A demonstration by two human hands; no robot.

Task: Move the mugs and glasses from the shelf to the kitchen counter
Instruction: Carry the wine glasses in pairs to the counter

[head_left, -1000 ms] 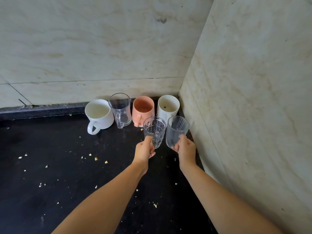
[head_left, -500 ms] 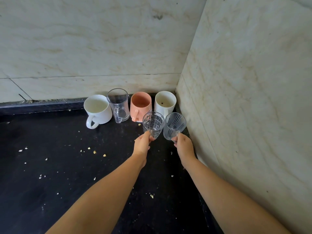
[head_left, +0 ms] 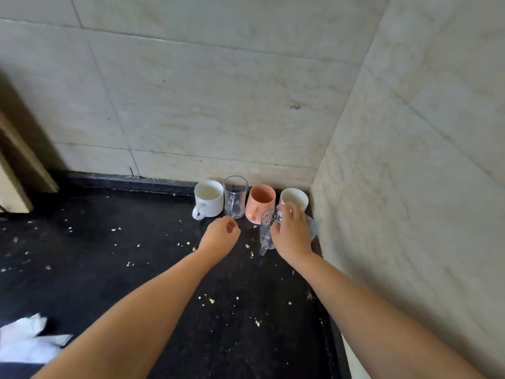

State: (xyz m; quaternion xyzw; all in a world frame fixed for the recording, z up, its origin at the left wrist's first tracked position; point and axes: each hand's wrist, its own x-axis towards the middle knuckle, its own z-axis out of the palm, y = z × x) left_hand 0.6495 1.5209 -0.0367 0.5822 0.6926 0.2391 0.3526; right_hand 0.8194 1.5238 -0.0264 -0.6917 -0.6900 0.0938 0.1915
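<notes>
My right hand (head_left: 292, 236) grips the glasses (head_left: 266, 233) from above; behind it stand four mugs (head_left: 261, 202). Just left, my left hand (head_left: 221, 236) hangs loosely curled, holding nothing.

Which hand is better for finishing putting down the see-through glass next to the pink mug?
Right, probably. The right hand is on the clear glass, fingers curled over its rim, just in front of the pink mug. The left hand hangs empty, apart from it.
</notes>
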